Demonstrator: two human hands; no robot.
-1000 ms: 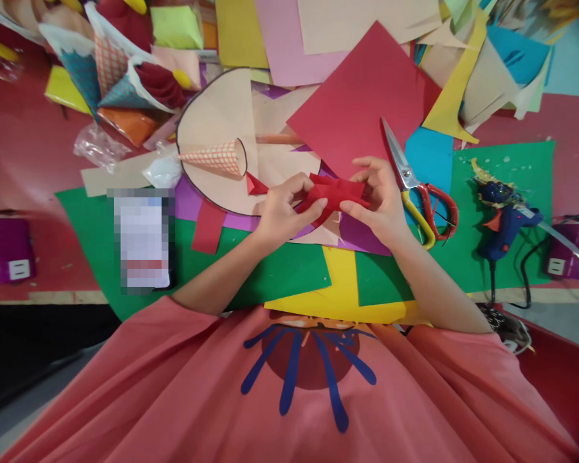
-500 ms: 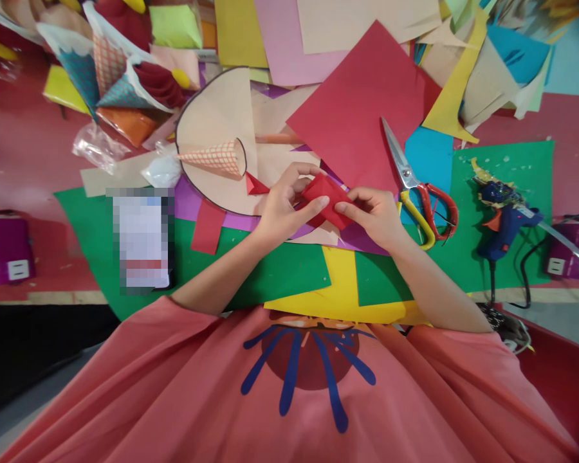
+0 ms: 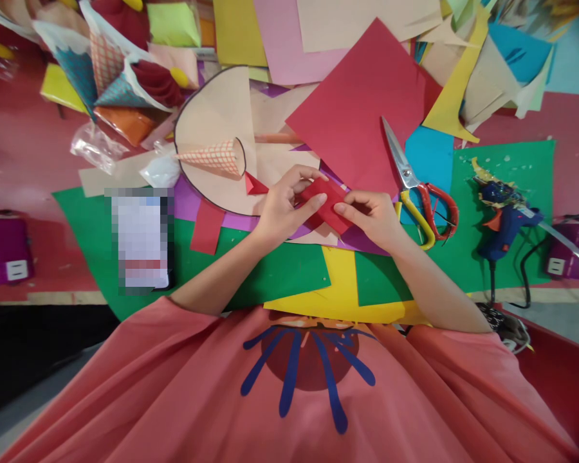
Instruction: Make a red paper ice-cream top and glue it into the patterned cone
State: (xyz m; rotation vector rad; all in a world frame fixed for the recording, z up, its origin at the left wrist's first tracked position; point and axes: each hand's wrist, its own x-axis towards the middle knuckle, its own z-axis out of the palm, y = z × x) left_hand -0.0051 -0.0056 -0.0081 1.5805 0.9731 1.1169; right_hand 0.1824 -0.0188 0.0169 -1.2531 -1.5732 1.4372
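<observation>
A small red paper piece (image 3: 334, 207) is pinched between my two hands over the layered paper. My left hand (image 3: 289, 202) grips its left side, thumb on top and fingers curled behind. On its right edge, my right hand (image 3: 371, 215) holds it with thumb and fingers. To the left lie a checkered paper cone (image 3: 217, 157) and a small folded red piece (image 3: 255, 185), on a cream sheet (image 3: 212, 109) with a black curved edge. A large red sheet (image 3: 357, 103) lies beyond my hands. Open scissors (image 3: 408, 177) with red and yellow handles rest right of my right hand.
A phone (image 3: 142, 241) lies at the left on a green sheet (image 3: 94, 225), near a red strip (image 3: 207, 226). A blue glue gun (image 3: 504, 231) with a cord is at the right. Decorated cones (image 3: 77, 64) stand at the back left, and paper scraps (image 3: 492, 77) at the back right.
The red piece has tilted slightly and looks flatter between my fingers. Both hands have stayed in nearly the same place.
</observation>
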